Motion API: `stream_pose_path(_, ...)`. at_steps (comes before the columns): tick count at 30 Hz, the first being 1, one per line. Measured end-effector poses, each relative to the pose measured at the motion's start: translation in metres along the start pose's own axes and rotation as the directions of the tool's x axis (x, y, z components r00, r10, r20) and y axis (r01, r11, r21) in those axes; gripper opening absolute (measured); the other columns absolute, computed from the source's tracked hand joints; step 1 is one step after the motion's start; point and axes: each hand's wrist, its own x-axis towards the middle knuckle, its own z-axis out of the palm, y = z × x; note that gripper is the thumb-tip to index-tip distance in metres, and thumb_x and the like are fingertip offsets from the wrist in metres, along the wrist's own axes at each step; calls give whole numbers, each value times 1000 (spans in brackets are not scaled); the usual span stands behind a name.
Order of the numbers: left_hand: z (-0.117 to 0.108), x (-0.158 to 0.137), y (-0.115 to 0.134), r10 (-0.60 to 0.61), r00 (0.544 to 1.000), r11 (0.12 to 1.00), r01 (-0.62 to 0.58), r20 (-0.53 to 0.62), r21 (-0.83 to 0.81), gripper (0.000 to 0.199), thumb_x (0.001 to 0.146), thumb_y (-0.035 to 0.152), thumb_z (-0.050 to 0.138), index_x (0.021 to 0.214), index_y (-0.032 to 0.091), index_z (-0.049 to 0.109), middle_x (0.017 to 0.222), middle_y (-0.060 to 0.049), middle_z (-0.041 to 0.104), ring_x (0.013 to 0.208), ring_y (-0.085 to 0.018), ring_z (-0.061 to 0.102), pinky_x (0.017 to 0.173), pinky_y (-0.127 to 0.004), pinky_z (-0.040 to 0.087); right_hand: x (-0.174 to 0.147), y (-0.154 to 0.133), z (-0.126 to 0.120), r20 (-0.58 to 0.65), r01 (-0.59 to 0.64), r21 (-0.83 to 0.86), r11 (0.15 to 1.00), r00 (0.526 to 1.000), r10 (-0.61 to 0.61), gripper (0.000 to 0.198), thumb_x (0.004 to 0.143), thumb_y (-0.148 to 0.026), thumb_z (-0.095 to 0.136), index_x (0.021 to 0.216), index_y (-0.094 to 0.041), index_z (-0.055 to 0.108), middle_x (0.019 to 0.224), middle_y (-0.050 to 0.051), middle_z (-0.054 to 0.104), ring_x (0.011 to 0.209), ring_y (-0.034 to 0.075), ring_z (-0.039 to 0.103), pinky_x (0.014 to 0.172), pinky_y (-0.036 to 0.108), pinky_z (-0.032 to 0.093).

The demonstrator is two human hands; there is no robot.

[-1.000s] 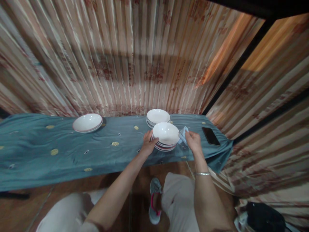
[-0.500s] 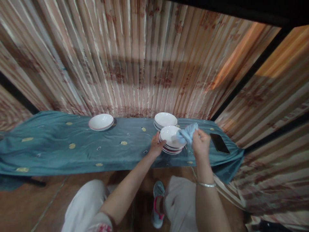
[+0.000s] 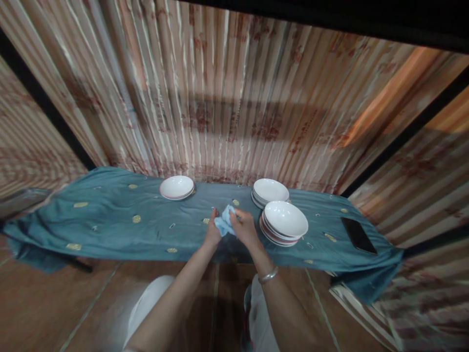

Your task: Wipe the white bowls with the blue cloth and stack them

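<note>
A crumpled light blue cloth (image 3: 224, 222) is between my two hands, above the front middle of the covered table. My right hand (image 3: 245, 227) is closed on its right side, and my left hand (image 3: 211, 231) grips its left side, thumb pointing up. Just right of my right hand stands a stack of white bowls (image 3: 286, 220), some with reddish rims. Behind it is a second stack of white bowls (image 3: 270, 189), partly hidden by the nearer one. Farther left sits a white bowl with a red rim (image 3: 177, 187), apparently on top of another.
A teal patterned cloth (image 3: 117, 234) covers the long table. The dark phone (image 3: 358, 235) lies near its right end. Pleated curtains (image 3: 220, 132) hang close behind, and black frame posts (image 3: 403, 132) rise at both sides.
My left hand has let go of the bowl stack. My right hand has brought the blue cloth out of the top bowl leftwards, and both hands now meet on it. The view has shifted left.
</note>
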Motion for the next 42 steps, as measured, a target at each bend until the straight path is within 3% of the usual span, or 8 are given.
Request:
stream_pose_path(5, -48, 24, 21, -50, 956, 999, 44, -290, -27, 68, 73, 17, 68, 137, 26, 48, 147, -11, 51, 134, -24, 51, 106, -37, 44, 7, 8, 52, 83, -20, -70, 997, 996, 26, 31, 88, -29, 47, 105, -22, 71, 101, 7, 77, 92, 22, 70, 88, 31, 51)
stream_pose_path(10, -88, 38, 45, -35, 919, 999, 17, -392, -49, 67, 73, 16, 68, 136, 30, 50, 141, -9, 56, 129, -19, 54, 106, -32, 42, 10, 5, 97, 182, -40, -125, 991, 981, 63, 40, 90, -25, 49, 128, -21, 64, 124, 11, 71, 110, 26, 68, 101, 39, 49)
stream_pose_path(15, -114, 48, 57, -73, 916, 992, 28, -395, -119, 70, 75, 16, 65, 141, 31, 46, 145, -8, 54, 128, -19, 56, 101, -29, 45, 41, -16, 140, 293, 48, -266, 963, 956, 33, 45, 95, -26, 46, 139, -17, 56, 129, 13, 68, 116, 28, 67, 102, 37, 47)
stream_pose_path(21, -131, 62, 68, -106, 947, 981, 50, -302, -189, 67, 68, 9, 66, 132, 25, 55, 136, -9, 62, 113, -18, 63, 88, -26, 48, 98, -29, 176, 431, 125, -581, 804, 886, 174, 55, 96, -22, 40, 150, -11, 40, 118, 16, 73, 109, 26, 69, 94, 33, 49)
stream_pose_path(24, -134, 64, 69, -150, 950, 969, 86, -274, -234, 62, 70, 10, 64, 130, 24, 54, 123, -7, 69, 95, -15, 66, 77, -25, 48, 114, -25, 186, 500, 209, -630, 748, 846, 185, 52, 94, -19, 42, 145, -9, 46, 117, 17, 72, 109, 25, 69, 92, 32, 50)
stream_pose_path(28, -135, 63, 67, -134, 973, 945, 69, -188, -319, 53, 70, 13, 67, 121, 23, 56, 102, -3, 73, 85, -14, 65, 73, -24, 47, 122, -23, 190, 552, 260, -625, 736, 813, 183, 34, 93, -20, 44, 115, -10, 68, 115, 19, 72, 110, 25, 68, 92, 30, 49)
stream_pose_path(34, -136, 64, 71, -179, 970, 914, 101, -167, -393, 36, 74, 15, 66, 109, 22, 59, 89, 0, 70, 77, -13, 63, 70, -25, 47, 127, -32, 182, 561, 288, -609, 739, 815, 146, 32, 95, -22, 43, 108, -12, 70, 113, 17, 73, 106, 22, 69, 89, 28, 47)
stream_pose_path(42, -136, 56, 81, -161, 977, 912, 94, -140, -398, 14, 83, 29, 64, 92, 20, 63, 95, -4, 71, 82, -16, 64, 67, -25, 47, 114, -47, 174, 504, 277, -599, 751, 859, 86, 29, 96, -16, 42, 112, -13, 64, 102, 14, 76, 92, 21, 71, 77, 26, 48)
